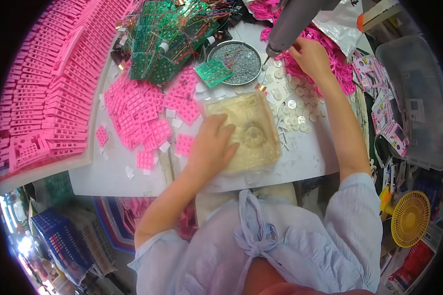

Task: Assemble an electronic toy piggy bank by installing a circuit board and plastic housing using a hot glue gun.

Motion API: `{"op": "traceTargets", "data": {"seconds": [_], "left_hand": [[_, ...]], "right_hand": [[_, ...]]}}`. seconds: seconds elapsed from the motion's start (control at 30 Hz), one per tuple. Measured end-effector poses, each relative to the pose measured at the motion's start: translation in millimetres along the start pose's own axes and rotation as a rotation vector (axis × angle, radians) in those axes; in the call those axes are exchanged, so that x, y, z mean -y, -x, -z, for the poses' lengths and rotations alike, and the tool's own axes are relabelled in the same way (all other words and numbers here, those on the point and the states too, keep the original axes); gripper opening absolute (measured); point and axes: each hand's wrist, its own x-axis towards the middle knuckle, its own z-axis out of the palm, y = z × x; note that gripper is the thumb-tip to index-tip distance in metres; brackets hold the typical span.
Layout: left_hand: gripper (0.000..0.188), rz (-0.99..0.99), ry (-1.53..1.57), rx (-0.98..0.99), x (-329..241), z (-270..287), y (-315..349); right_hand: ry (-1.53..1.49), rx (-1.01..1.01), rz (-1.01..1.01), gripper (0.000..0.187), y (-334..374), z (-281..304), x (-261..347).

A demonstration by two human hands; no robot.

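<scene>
My left hand (212, 147) lies with its fingers apart on the left side of a yellowish, translucent square pad (251, 108), which has a round raised spot in its middle. My right hand (311, 58) reaches forward to a heap of bright pink strap-like pieces (337, 64). Its fingertips are partly hidden behind a grey electric screwdriver (295, 24) that hangs point down, so what they hold cannot be made out. Between pad and heap are scattered many small whitish discs (300, 105). A round tin of small screws (241, 61) stands beyond the pad, a green circuit board (213, 73) on its rim.
Pink rubber keypads (138, 108) are spread left of the pad. Behind them rises a pile of wired green circuit boards (167, 39). Rows of pink plastic housings (59, 88) fill the far left. On the right are printed cards (384, 108), a clear bin (418, 98) and a yellow fan (411, 219).
</scene>
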Motion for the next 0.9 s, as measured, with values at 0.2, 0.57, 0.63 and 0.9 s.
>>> {"op": "traceTargets", "data": {"seconds": [0.2,0.57,0.63,0.9], "left_hand": [[0.039,-0.026,0.091,-0.045,8,7,10],[0.046,-0.191,0.098,-0.024,-20,-10,8],[0.047,-0.197,0.04,0.022,-20,-13,9],[0.051,-0.159,-0.098,0.235,-16,-10,16]], "right_hand": [[0.145,-0.071,0.006,0.023,-8,-12,6],[-0.101,0.282,0.471,0.016,129,-3,102],[-0.095,0.273,0.404,0.015,135,-11,103],[-0.106,0.408,0.349,0.017,130,-2,111]]}}
